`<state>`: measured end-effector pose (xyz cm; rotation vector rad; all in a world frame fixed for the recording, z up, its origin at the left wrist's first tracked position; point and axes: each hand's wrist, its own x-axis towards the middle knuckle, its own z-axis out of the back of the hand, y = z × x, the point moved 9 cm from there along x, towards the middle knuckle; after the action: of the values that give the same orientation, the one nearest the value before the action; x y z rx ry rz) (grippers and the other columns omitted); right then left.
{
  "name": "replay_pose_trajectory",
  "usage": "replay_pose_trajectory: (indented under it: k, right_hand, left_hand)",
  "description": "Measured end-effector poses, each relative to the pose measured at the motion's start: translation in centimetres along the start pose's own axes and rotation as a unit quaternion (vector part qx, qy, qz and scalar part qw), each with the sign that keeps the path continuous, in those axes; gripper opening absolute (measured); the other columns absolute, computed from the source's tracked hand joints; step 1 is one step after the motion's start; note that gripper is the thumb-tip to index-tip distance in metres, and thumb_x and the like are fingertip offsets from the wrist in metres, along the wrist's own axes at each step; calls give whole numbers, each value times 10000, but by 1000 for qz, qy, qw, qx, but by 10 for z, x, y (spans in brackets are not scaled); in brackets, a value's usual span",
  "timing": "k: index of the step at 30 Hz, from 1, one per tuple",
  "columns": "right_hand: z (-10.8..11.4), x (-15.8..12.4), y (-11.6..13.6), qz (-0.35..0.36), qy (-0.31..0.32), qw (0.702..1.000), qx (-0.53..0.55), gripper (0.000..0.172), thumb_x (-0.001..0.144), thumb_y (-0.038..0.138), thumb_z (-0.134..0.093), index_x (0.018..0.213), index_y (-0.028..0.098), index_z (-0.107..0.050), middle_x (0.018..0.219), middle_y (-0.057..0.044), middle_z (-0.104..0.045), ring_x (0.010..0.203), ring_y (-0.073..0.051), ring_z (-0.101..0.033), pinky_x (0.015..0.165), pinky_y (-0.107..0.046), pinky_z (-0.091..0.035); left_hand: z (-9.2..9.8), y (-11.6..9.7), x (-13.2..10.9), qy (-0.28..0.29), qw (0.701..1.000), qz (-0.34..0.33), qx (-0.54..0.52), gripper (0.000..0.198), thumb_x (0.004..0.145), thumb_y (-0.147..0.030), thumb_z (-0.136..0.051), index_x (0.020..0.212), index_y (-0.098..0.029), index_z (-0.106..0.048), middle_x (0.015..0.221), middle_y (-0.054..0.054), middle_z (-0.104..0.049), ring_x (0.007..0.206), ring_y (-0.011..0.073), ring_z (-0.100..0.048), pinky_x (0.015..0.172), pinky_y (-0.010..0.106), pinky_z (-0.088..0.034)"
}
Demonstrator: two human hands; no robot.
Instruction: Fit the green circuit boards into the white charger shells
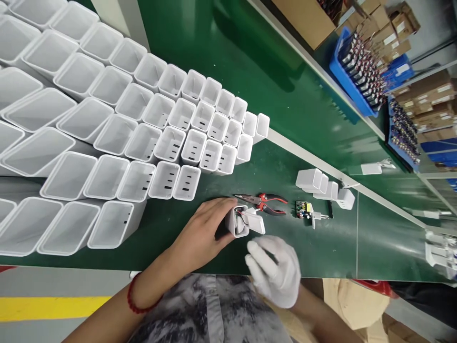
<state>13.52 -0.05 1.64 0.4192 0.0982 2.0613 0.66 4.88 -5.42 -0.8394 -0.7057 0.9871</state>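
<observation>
My bare left hand (pixel 203 228) is wrapped round a small white plastic housing (pixel 232 224) whose mouth faces me. Wires and other parts show inside it. A white end cap (pixel 256 222) sits tilted at the mouth, with a red wire beside it. Just below and right of the cap is my right hand (pixel 276 271) in a white glove, its fingers loosely bent with a gap between them and nothing visible in them. Long-nose pliers (pixel 262 200) with red and black handles lie open behind the housing.
Rows of open white housings (pixel 135 138) fill the left of the green bench (pixel 285 162). Right of the pliers lie a circuit board (pixel 304 210) and several small white cases (pixel 310 179). Along the far side stands a blue tray (pixel 352 85) of wired parts.
</observation>
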Motion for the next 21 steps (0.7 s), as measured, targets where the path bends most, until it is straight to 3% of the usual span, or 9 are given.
replay_pose_trajectory:
  k: [4,7,10,13,17,21]
  right_hand:
    - [-31,-2,10,-36,-6,999,-1,638,886,218,-576,1485,225,-356,1284,-192,-607,1088,-313,-647,789,-437,-590]
    - [-38,4,11,-33,-35,999,-2,706,895,217,-581,1528,249,-270,1336,-192,-587,1199,-319,-607,877,-458,-582]
    - [-42,6,8,-29,-53,998,-4,693,903,206,-582,1523,251,-276,1316,-194,-607,1203,-302,-617,867,-425,-587]
    - [-41,8,8,-15,-78,997,5,593,913,215,-590,1465,225,-372,1260,-188,-649,1130,-273,-664,808,-355,-587]
    - [-42,14,7,-34,-48,997,-57,305,935,235,-562,1233,181,-597,1004,-143,-735,768,-214,-718,606,-277,-530]
    - [-45,15,6,-53,-2,996,-76,303,948,269,-543,1223,158,-607,905,-115,-737,687,-201,-697,539,-261,-476]
  left_hand:
    - [-2,-1,-2,-13,1000,0,16,587,862,-227,-666,1384,-249,-398,1317,102,-622,1238,275,-581,1045,463,-491]
    - [-3,-5,-8,-26,999,-1,30,600,863,-184,-633,1403,-242,-377,1341,121,-600,1253,279,-571,1053,470,-496]
    - [-5,-8,-15,-19,999,8,42,655,842,-107,-584,1439,-215,-336,1396,143,-556,1307,280,-531,1087,474,-477]
    - [-6,-9,-20,2,999,15,43,685,860,-109,-556,1481,-203,-283,1456,150,-507,1361,273,-484,1113,466,-460]
    - [-6,-11,-23,18,999,6,46,680,920,-179,-526,1523,-206,-212,1508,163,-453,1398,272,-445,1122,469,-454]
    - [-7,-10,-23,18,999,-9,50,682,920,-160,-510,1528,-203,-205,1515,164,-445,1412,270,-429,1144,470,-430]
